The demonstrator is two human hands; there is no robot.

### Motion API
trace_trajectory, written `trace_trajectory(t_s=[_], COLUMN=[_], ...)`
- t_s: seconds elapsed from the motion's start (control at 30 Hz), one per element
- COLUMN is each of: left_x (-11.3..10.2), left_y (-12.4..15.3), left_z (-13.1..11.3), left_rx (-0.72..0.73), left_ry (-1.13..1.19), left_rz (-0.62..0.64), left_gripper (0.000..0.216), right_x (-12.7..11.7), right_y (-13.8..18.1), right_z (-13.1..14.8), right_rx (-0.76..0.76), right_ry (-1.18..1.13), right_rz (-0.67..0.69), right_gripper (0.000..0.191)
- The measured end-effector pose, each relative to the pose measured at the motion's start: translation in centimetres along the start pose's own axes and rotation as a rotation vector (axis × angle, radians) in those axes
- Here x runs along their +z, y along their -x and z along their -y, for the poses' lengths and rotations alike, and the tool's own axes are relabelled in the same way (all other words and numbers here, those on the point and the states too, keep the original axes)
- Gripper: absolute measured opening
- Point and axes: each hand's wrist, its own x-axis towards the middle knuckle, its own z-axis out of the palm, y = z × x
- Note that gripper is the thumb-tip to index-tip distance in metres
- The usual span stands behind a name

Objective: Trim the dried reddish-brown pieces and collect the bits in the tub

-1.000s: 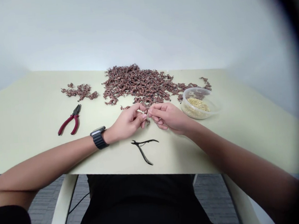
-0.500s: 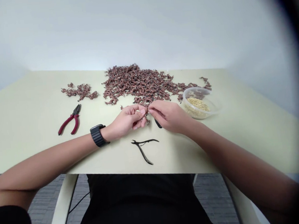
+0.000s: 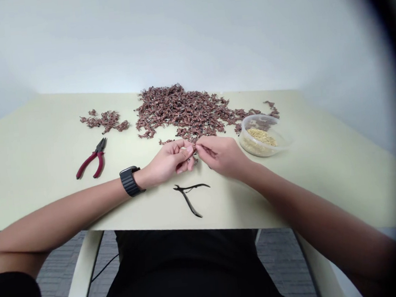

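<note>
A pale yellow-green tabletop (image 3: 28,154) stands against a plain white wall (image 3: 174,30). Grey tiled floor (image 3: 57,281) shows under its near edge, beside a white table leg (image 3: 81,279).

Far left on the table lies a small scatter of reddish-brown scraps (image 3: 105,121), with red-handled pliers (image 3: 91,158) nearer the person. The left hand (image 3: 167,160), with a black wristwatch (image 3: 130,181) on its wrist, rests on the table with thumb and fingers pinched together. They meet the right hand (image 3: 221,153), whose fingertips are pinched the same way. Between the two sets of fingertips sits a small reddish-brown piece (image 3: 194,147), gripped from both sides just above the table, in front of the large heap of reddish-brown scraps (image 3: 184,112). Black spring-handled nippers (image 3: 190,196) lie just below the hands, apart from them. To the right of the right hand stands a round clear plastic tub (image 3: 280,134) holding yellowish bits.

The pinched piece is mostly covered by the fingers, so its shape is hard to make out. The tub's contents are too small to identify. A dark blurred rim cuts off the right side of the view.
</note>
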Motion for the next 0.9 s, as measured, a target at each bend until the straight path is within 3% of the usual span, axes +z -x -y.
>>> trace_trajectory(t_s=[0.17, 0.43, 0.5, 0.67, 0.73, 0.8, 0.9], left_x=[0.2, 0.6, 0.6, 0.1, 0.0, 0.0, 0.2], left_y=[0.2, 0.1, 0.1, 0.3, 0.2, 0.1, 0.0], left_z=[0.0, 0.2, 0.3, 0.5, 0.4, 0.4, 0.1], left_rx=[0.045, 0.071, 0.110, 0.181, 0.179, 0.155, 0.104], left_ry=[-0.122, -0.158, -0.204, -0.406, -0.383, -0.307, -0.225], left_rz=[-0.061, -0.072, -0.072, -0.097, -0.097, -0.103, -0.117], left_gripper=[0.035, 0.036, 0.036, 0.033, 0.032, 0.033, 0.036], right_x=[0.2, -0.2, -0.1, -0.2, -0.3, -0.5, -0.7], right_y=[-0.2, -0.6, -0.6, -0.9, -1.0, -0.9, -0.7], right_z=[1.7, 1.7, 1.8, 1.6, 1.3, 1.0, 0.7], right_rx=[0.261, 0.211, 0.306, 0.665, 0.701, 0.627, 0.381], right_ry=[-0.166, -0.142, -0.279, -0.945, -1.053, -0.930, -0.461], right_rz=[-0.069, -0.055, -0.038, 0.122, 0.171, 0.134, 0.012], right_gripper=[0.025, 0.028, 0.027, 0.026, 0.028, 0.030, 0.028])
